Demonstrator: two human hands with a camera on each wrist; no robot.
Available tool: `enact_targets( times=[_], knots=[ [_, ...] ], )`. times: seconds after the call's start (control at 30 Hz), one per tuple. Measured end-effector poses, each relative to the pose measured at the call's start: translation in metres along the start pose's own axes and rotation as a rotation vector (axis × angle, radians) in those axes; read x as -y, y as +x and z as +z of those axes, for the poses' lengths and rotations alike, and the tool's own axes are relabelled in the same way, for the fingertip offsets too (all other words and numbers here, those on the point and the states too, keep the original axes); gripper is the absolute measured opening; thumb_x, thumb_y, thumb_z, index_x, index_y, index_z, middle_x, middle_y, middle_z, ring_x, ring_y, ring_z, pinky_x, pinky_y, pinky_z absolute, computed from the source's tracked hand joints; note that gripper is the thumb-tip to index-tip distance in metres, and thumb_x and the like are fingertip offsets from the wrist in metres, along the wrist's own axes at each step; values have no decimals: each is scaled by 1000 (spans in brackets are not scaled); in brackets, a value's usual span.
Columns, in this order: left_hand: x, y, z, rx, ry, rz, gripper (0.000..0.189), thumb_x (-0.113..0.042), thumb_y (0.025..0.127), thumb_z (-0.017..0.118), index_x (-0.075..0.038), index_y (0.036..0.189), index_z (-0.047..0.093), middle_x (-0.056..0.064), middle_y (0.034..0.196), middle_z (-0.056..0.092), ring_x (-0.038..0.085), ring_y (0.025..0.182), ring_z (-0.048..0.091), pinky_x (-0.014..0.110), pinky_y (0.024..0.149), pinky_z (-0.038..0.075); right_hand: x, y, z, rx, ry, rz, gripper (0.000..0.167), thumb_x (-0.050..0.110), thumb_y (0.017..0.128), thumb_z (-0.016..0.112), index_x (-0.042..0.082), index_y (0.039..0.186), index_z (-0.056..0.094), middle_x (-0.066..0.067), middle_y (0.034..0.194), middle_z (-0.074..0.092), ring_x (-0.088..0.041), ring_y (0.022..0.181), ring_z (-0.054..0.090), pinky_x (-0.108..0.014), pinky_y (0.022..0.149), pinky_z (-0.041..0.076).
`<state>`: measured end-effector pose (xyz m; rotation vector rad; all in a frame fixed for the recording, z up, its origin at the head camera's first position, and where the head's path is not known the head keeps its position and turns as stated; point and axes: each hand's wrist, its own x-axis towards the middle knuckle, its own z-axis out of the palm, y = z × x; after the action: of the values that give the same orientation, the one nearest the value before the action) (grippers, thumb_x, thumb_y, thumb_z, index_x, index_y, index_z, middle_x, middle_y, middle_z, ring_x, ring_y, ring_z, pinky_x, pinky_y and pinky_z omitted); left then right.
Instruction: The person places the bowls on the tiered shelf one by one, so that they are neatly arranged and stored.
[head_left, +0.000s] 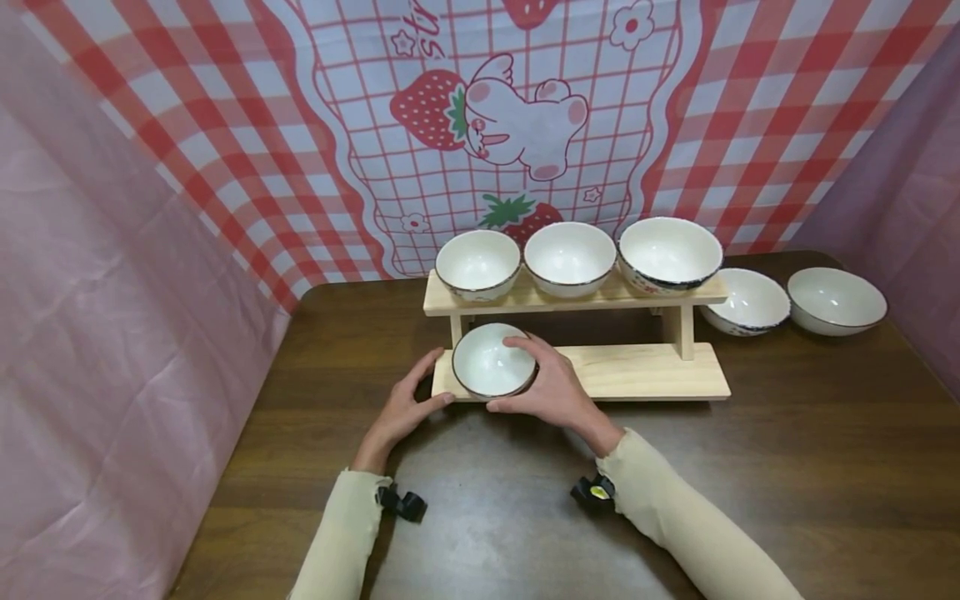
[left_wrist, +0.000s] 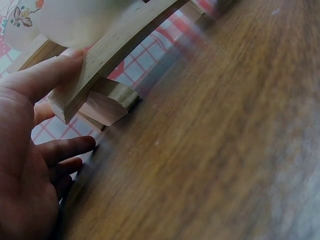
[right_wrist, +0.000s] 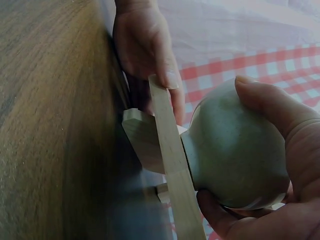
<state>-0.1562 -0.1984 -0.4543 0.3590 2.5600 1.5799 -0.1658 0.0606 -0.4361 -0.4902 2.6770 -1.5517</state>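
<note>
My right hand (head_left: 551, 387) grips a white bowl (head_left: 492, 360) with a dark rim, one finger over the rim and the thumb low on its front. In the right wrist view, the foot of the bowl (right_wrist: 235, 145) meets the lower board (right_wrist: 172, 150) of a two-tier wooden stand (head_left: 637, 372). At that board's left end, my left hand (head_left: 405, 408) holds the wood between thumb and index finger. The left wrist view has the left thumb (left_wrist: 65, 67) against the board's end, with the other fingers extended below it.
Three white bowls stand along the upper tier: left (head_left: 478, 262), middle (head_left: 570, 257) and right (head_left: 670, 252). Two more, a patterned bowl (head_left: 747, 300) and a plain bowl (head_left: 836, 300), sit on the brown table (head_left: 480, 525) right of the stand. A checked cloth (head_left: 247, 150) hangs behind.
</note>
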Motion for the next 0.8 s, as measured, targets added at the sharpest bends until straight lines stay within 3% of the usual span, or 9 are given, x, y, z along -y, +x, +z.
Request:
enact_targets(
  times=[0.5,0.8],
  knots=[
    [0,1,1,-3,0,-7,75,-11,88,74,-4,153,38,20,155,45,36,147,37,59,121,22,-1,6,8,7,6,-5,88,33,61,96,13,138,58,-21,156,43,-39,139,49,-54,107,46],
    [-1,0,1,-8,13,11,74,-9,88,73,-4,153,38,23,150,50,36,144,41,57,119,25,-1,9,11,28,-15,-60,91,33,63,95,12,141,54,-23,156,41,-41,140,47,-55,110,42]
  ],
)
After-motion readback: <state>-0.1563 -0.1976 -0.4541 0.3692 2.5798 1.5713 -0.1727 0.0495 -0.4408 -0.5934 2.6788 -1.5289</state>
